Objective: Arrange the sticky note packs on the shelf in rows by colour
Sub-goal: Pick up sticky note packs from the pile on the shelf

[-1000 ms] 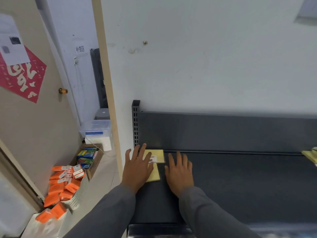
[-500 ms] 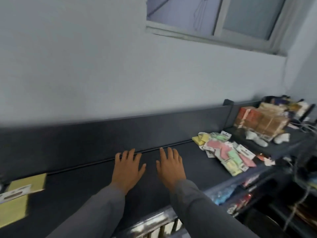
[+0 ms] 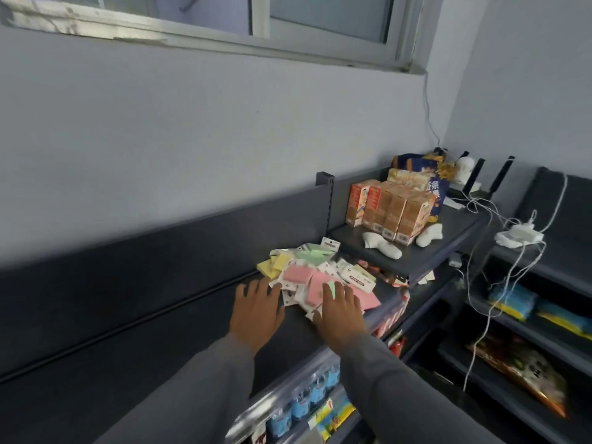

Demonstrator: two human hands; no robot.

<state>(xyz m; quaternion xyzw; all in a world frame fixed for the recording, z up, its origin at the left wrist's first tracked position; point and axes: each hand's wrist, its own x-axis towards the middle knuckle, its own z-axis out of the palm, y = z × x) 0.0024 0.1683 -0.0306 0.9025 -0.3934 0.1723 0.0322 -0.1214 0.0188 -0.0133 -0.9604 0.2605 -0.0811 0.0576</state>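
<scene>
1. Packs [image 3: 315, 272] piled loose, colours mixed, on shelf [image 3: 160, 331], at its right end.
2. Left hand [image 3: 256, 310] flat, fingers spread, at pile's left edge, gripping nothing.
3. Right hand [image 3: 339, 310] flat on pile's near side, over pink packs, fingers straight.
4. Cartons [image 3: 389, 211] and white socks [image 3: 382, 246] right of pile, on raised section.
5. Cables [image 3: 499, 238] farther right of pile.
</scene>
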